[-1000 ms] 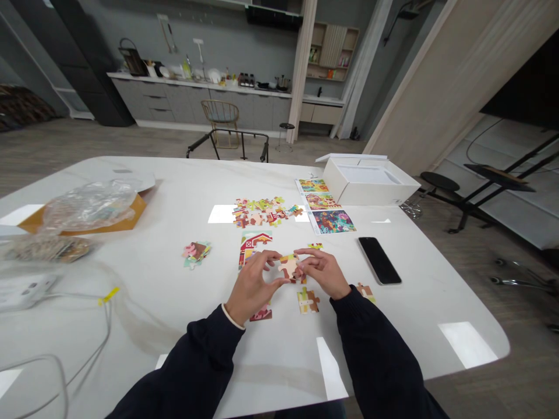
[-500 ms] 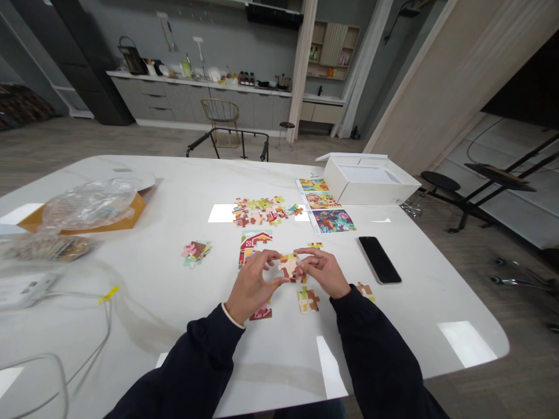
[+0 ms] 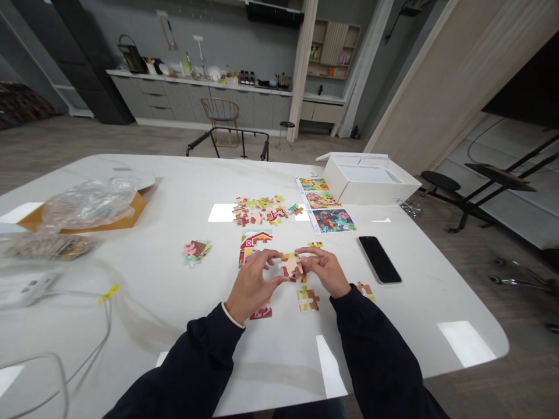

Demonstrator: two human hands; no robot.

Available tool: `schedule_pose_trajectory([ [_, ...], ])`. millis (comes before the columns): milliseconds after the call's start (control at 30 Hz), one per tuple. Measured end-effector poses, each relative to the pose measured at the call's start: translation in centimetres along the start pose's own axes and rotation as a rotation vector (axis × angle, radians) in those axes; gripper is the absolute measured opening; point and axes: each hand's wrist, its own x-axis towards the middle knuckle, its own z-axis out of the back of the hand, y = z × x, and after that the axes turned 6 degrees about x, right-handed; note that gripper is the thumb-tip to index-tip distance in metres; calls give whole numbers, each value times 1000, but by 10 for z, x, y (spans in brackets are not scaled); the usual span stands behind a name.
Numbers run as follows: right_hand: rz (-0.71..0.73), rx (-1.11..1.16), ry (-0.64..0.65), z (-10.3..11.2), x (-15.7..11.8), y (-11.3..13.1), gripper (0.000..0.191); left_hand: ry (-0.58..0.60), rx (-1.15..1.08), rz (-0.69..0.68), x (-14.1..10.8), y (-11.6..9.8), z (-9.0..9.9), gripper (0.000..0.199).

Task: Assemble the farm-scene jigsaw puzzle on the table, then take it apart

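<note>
A cream and brown puzzle piece [image 3: 290,266] is held between my two hands above the white table [image 3: 174,326]. My left hand [image 3: 253,283] pinches its left side with thumb and fingers. On the piece's right side are the fingers of my right hand [image 3: 325,271]. Beneath and beyond my left hand lies a red barn puzzle section [image 3: 253,238], partly hidden. Two joined-looking pieces [image 3: 308,299] lie just in front of my right hand, and another piece [image 3: 365,290] sits by the right sleeve. A heap of loose pieces [image 3: 264,210] is farther back.
A small pile of pieces [image 3: 196,251] lies left. Picture sheets [image 3: 334,221], an open white box [image 3: 371,180] and a phone [image 3: 379,259] are on the right. Plastic packaging [image 3: 89,203], a power strip [image 3: 26,290] and cables [image 3: 107,326] occupy the left side.
The fingers of my right hand have shifted slightly on the held piece, and more of its right side shows. My left hand has hardly moved.
</note>
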Motion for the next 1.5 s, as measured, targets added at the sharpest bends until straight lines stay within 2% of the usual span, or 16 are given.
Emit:
schedule_pose_trajectory([
  [133, -15, -29, -23, -2, -1, 2, 38, 91, -29, -82, -1, -1, 3, 43],
  [267, -93, -48, 69, -2, -1, 2, 44, 165, -84, -177, 0, -8, 9, 45],
  [333, -122, -57, 100, -3, -1, 2, 45, 116, -91, -159, 1, -12, 10, 45],
  [433, -127, -34, 82, -3, 0, 0, 45, 27, -78, -119, 1, -16, 10, 38],
  [700, -125, 0, 105, -6, 0, 1, 47, -13, -11, -156, 2, -14, 5, 24],
  [833, -114, -32, 87, -5, 0, 0, 47, -17, 19, -141, 3, -9, 7, 24],
  [933, -16, -160, -26, 3, 2, -6, 44, 2, 69, -89, 3, -3, 8, 27],
  [1067, 171, -505, -177, 20, 6, -14, 35, 71, 124, -83, 1, 6, 5, 19],
  [1133, 234, -641, -154, 26, 6, -16, 32, 85, 146, -95, 0, 8, 4, 17],
  [1200, 270, -716, -75, 28, 6, -17, 32, 89, 161, -95, 0, 9, 3, 17],
  [1333, 250, -790, 77, 27, 5, -19, 42, 93, 170, -86, 0, 11, 3, 16],
  [1500, 181, -831, 67, 26, 6, -19, 47, 125, 194, -71, -1, 14, 1, 19],
])
